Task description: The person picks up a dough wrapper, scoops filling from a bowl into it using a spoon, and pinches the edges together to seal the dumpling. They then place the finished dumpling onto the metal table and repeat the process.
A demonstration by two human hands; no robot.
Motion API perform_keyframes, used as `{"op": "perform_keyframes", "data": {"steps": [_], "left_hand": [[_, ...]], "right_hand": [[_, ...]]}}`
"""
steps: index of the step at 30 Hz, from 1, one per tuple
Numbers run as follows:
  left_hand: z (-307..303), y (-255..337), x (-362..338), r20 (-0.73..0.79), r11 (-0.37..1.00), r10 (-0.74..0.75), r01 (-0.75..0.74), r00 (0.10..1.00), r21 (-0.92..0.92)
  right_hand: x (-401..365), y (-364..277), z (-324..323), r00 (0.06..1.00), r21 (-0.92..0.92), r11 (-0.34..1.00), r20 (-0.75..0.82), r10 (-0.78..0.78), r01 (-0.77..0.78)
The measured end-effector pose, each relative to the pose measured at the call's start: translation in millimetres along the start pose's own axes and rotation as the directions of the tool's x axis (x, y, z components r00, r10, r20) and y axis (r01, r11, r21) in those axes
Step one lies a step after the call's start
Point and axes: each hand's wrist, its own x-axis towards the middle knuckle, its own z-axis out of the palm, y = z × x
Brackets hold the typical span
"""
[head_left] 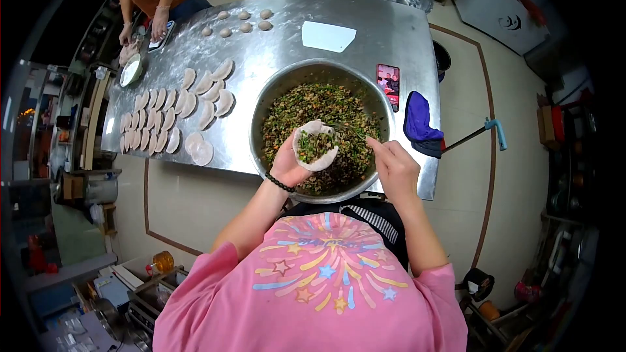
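Observation:
My left hand (288, 161) holds a round dough wrapper (317, 163) with chopped green and brown filling (314, 147) on it, above the near left part of a large metal bowl (259, 101). The bowl is full of the same filling. At the bowl's right side my right hand (395, 164) is closed on a thin utensil (352, 132), whose tip reaches the wrapper's upper right edge. Left of the bowl, folded dumplings (169, 101) lie in rows on the metal table (274, 45), near flat wrappers (203, 152).
A phone (388, 83) and a purple cloth item (420, 118) lie right of the bowl. Behind it are a white scraper (328, 36) and small dough balls (245, 27). At the far left a person's gloved hands (160, 24) are near a white bowl (131, 70).

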Motion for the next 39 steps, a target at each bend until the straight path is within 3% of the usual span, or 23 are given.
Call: {"op": "perform_keyframes", "data": {"steps": [3,7,9,12,17,21,23,30,32,36,39], "left_hand": [[-10.5,2.8,3.6,-0.038,0.999,0.034,-0.035,0.999,-0.012],[-7.5,0.0,4.0,0.025,0.999,0.019,-0.019,0.999,-0.029],[-3.8,-1.2,4.7,0.019,0.997,0.017,-0.016,1.0,-0.073],[0.4,-2.3,2.8,0.011,0.999,-0.025,0.024,1.0,0.023],[8.0,-2.4,-3.3,-0.042,0.992,-0.076,0.079,0.996,0.094],[13.8,-1.3,-8.9,-0.034,0.993,-0.11,0.111,0.993,0.046],[5.3,0.0,-8.6,0.118,0.983,-0.169,0.176,0.978,-0.045],[14.4,-1.2,-12.9,0.069,0.992,-0.128,0.129,0.989,-0.001],[16.3,-1.3,-13.7,0.112,0.994,-0.104,0.107,0.988,-0.025],[14.1,0.6,-9.9,0.099,0.998,-0.061,0.063,0.993,-0.023],[17.1,2.7,-11.1,0.118,0.998,-0.02,0.026,0.993,-0.053]], "right_hand": [[-2.8,-8.3,-8.9,0.99,0.052,0.995,0.106,-0.093,0.087],[-7.2,-16.4,-6.0,0.947,0.08,0.975,0.235,-0.219,0.206],[-7.2,-14.4,-1.0,0.945,0.071,0.974,0.237,-0.224,0.213],[0.5,-15.0,-2.3,0.95,-0.018,0.971,0.213,-0.228,0.237],[21.1,-13.2,-20.3,0.873,0.05,0.899,0.223,-0.435,0.435],[27.5,-3.6,-22.4,0.863,0.058,0.895,0.244,-0.443,0.443],[30.4,-5.5,-24.9,0.86,0.091,0.887,0.221,-0.461,0.452],[29.6,-4.4,-22.8,0.895,0.062,0.923,0.227,-0.385,0.381],[26.8,-6.0,-16.9,0.929,0.03,0.938,0.127,-0.347,0.346],[22.6,-6.1,-14.9,0.926,0.031,0.934,0.126,-0.356,0.355],[27.0,-1.7,-30.6,0.962,-0.017,0.962,0.008,-0.273,0.274]]}}
